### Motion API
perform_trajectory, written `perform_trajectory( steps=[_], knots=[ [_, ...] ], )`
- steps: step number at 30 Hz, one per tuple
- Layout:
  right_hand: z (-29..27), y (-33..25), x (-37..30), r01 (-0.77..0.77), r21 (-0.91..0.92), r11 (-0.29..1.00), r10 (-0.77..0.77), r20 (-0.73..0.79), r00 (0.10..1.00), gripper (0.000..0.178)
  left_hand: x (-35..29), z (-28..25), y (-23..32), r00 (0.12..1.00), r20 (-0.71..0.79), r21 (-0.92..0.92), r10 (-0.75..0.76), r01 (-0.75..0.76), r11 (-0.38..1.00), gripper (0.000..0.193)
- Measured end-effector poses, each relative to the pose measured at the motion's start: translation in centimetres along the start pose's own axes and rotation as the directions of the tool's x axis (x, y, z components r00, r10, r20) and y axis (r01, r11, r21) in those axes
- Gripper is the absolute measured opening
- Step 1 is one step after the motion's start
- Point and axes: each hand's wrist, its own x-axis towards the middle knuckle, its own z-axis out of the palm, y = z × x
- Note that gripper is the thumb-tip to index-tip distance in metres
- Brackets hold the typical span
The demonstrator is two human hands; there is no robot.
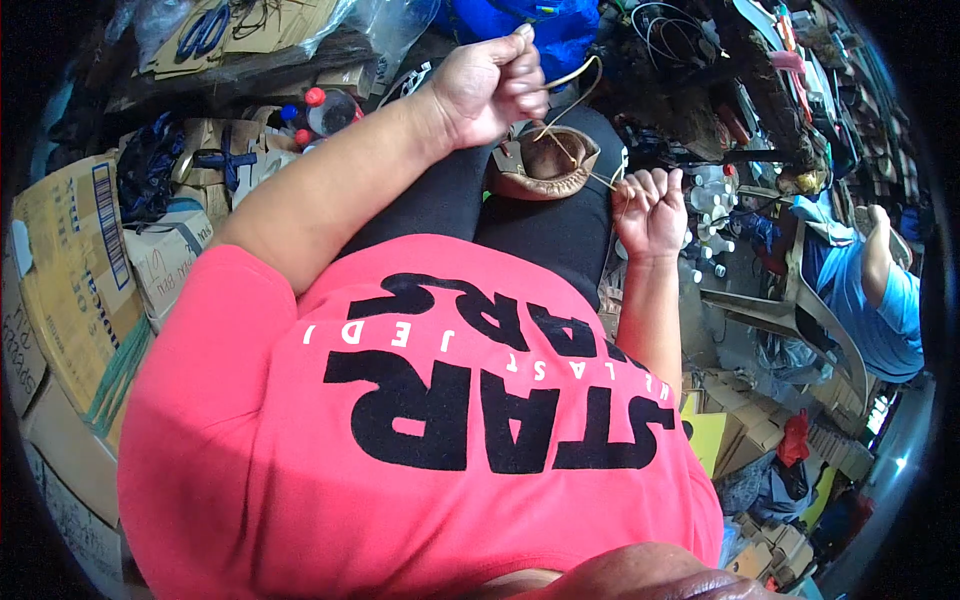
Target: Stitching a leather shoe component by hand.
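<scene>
A brown leather shoe [545, 163] rests on my lap, on dark trousers, with its opening facing up. A pale thread [575, 95] runs out of it in two strands. My left hand [490, 85] is raised above and to the left of the shoe, fingers closed on one end of the thread, which loops near the fist. My right hand [648, 208] sits just right of the shoe, fist closed on the other strand. A bright pink printed shirt fills the lower part of the view.
Cardboard boxes [75, 270] are stacked on my left, with plastic bottles [325, 110] beyond them. Small white bottles [712, 215] stand on the right. Another person in a blue shirt [880, 300] sits on a chair at far right. Shoes and cables crowd the back.
</scene>
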Motion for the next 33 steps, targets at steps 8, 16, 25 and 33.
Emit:
perform_trajectory(
  steps=[8,16,25,33],
  knots=[
    [-1.8,-1.6,-2.6,0.025,-0.309,0.951,-0.090,-0.196,0.976,0.042,-2.0,-0.8,2.6,0.937,-0.310,0.484,0.160,0.011,0.875,0.040],
    [-7.2,-9.9,-5.8,-0.144,-0.982,-0.126,-0.371,-0.088,0.924,0.047,-9.6,-4.4,10.7,0.853,-0.121,0.907,0.507,0.302,-0.292,0.029],
    [10.2,-0.1,4.3,0.099,-0.761,-0.641,0.290,-0.121,0.949,0.027,-3.0,0.8,-3.2,0.968,0.164,0.901,-0.188,-0.224,-0.371,0.030],
    [6.9,0.5,0.7,-0.161,-0.969,-0.190,0.283,-0.211,0.936,0.024,-2.9,0.6,-3.2,0.942,0.269,0.857,-0.203,-0.330,-0.395,0.028]
  ],
)
